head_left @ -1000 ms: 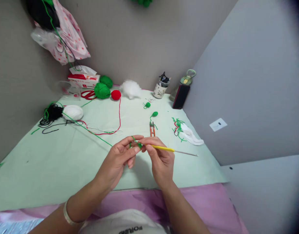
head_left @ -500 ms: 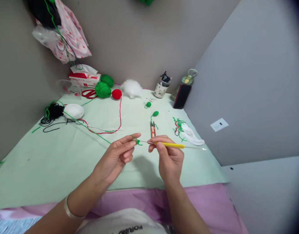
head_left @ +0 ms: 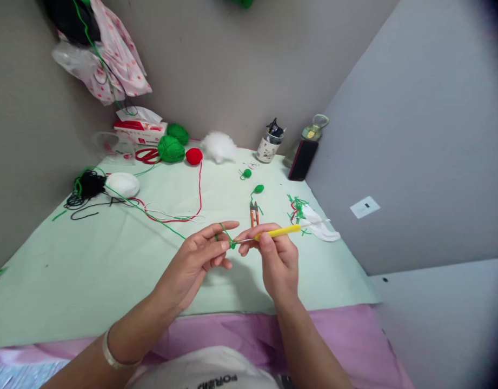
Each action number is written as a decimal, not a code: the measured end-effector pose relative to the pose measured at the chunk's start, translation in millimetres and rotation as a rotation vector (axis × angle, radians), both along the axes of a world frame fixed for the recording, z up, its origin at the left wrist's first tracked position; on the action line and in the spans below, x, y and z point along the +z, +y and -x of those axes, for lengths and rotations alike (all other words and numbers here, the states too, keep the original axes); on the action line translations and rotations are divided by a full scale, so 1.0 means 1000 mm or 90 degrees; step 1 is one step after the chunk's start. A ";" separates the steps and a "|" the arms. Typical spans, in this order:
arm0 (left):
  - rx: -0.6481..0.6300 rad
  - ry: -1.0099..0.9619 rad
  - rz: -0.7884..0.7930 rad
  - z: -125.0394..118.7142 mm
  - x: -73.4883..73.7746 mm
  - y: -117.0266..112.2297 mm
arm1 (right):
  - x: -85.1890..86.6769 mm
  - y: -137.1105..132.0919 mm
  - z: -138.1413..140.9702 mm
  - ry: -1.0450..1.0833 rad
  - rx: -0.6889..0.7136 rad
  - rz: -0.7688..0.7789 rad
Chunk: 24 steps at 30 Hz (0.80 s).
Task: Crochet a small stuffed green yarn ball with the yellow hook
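My left hand (head_left: 198, 259) pinches a tiny green crochet piece (head_left: 232, 244), with green yarn (head_left: 151, 218) looped over its forefinger and trailing left across the table. My right hand (head_left: 273, 258) grips a crochet hook with a yellow handle (head_left: 278, 233); its metal tip reaches into the green piece. Both hands hover above the pale green table cover (head_left: 90, 265), close together, near its front edge.
Orange thread snips (head_left: 254, 213) lie just beyond my hands. Farther back are green yarn balls (head_left: 171, 148), a red ball (head_left: 194, 156), white stuffing (head_left: 218, 146), a white ball (head_left: 123, 185), black yarn (head_left: 88, 186), a tissue box (head_left: 140, 131), a jar (head_left: 268, 149), a dark phone (head_left: 301, 159) and yarn scraps (head_left: 299, 208).
My hands drew apart half a second ago, pulling the hook to the right, and have now come back together. The hook's handle now tilts upward to the right.
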<state>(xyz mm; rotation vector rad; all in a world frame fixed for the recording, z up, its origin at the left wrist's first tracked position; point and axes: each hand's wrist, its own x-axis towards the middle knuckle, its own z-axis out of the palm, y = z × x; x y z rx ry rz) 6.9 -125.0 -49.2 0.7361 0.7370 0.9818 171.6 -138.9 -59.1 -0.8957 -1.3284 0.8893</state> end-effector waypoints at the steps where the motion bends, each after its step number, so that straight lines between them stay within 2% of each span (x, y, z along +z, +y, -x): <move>1: 0.017 0.021 -0.018 0.000 0.000 -0.001 | 0.001 -0.002 0.000 -0.079 -0.022 -0.049; 5: 0.069 0.047 -0.041 -0.004 0.000 -0.002 | -0.002 -0.006 0.001 -0.421 -0.106 -0.342; 7: 0.041 -0.019 0.017 -0.006 -0.001 -0.002 | -0.004 -0.006 0.002 -0.499 -0.140 -0.402; 9: -0.002 -0.086 0.086 -0.006 -0.003 0.000 | -0.005 -0.006 0.002 -0.464 -0.149 -0.357; 11: -0.012 -0.112 0.116 -0.006 -0.003 0.002 | -0.004 -0.005 0.002 -0.327 -0.135 -0.260; 13: 0.020 -0.106 0.100 -0.006 -0.002 0.002 | -0.001 -0.005 0.003 -0.168 -0.109 -0.161; 15: 0.037 -0.091 0.065 -0.007 0.000 0.001 | 0.002 -0.003 0.004 -0.083 -0.080 -0.106; 17: 0.029 -0.078 0.034 -0.009 0.002 -0.002 | 0.001 -0.002 0.006 -0.111 -0.068 -0.124; 19: 0.026 -0.072 0.024 -0.011 0.001 -0.004 | -0.004 -0.001 0.008 -0.215 -0.090 -0.193; 22: 0.019 -0.091 0.062 -0.011 -0.003 -0.005 | -0.013 -0.001 0.007 -0.386 -0.153 -0.330; 24: -0.015 -0.117 0.106 -0.009 -0.005 -0.003 | -0.015 -0.001 0.005 -0.419 -0.164 -0.372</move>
